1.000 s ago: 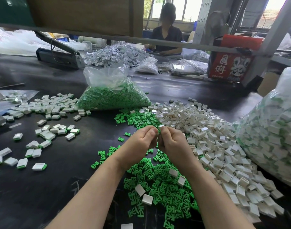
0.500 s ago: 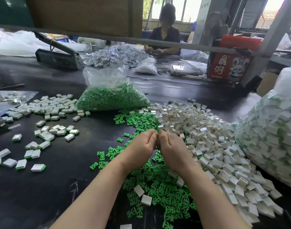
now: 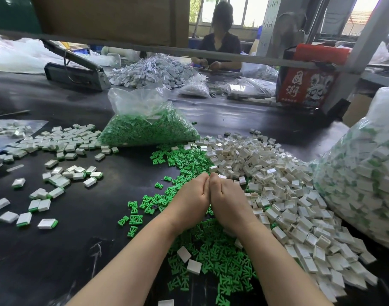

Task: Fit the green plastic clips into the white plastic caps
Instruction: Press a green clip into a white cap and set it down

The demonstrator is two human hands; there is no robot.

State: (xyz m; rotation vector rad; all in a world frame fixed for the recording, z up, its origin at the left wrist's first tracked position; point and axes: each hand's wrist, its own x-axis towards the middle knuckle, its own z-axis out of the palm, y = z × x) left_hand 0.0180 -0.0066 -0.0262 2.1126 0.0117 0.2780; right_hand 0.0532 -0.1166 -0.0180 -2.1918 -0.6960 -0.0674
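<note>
My left hand (image 3: 189,197) and my right hand (image 3: 227,199) are pressed together knuckle to knuckle above the black table (image 3: 79,250), fingers curled away from me. The piece they squeeze between them is hidden; a white cap showed at the fingertips a second ago. Loose green clips (image 3: 213,257) lie scattered under and around both wrists. A big heap of white caps (image 3: 277,184) spreads to the right of my hands.
A clear bag of green clips (image 3: 145,129) stands behind the hands. Fitted white-and-green pieces (image 3: 56,146) are strewn at the left. A large bag of fitted pieces (image 3: 365,173) bulges at the right. Across the table are a seated person (image 3: 220,40), a red box (image 3: 306,85) and a grey sealer (image 3: 74,71).
Both hands have dropped lower and closed tighter against each other. The white cap seen at the fingertips a second ago is now hidden inside them.
</note>
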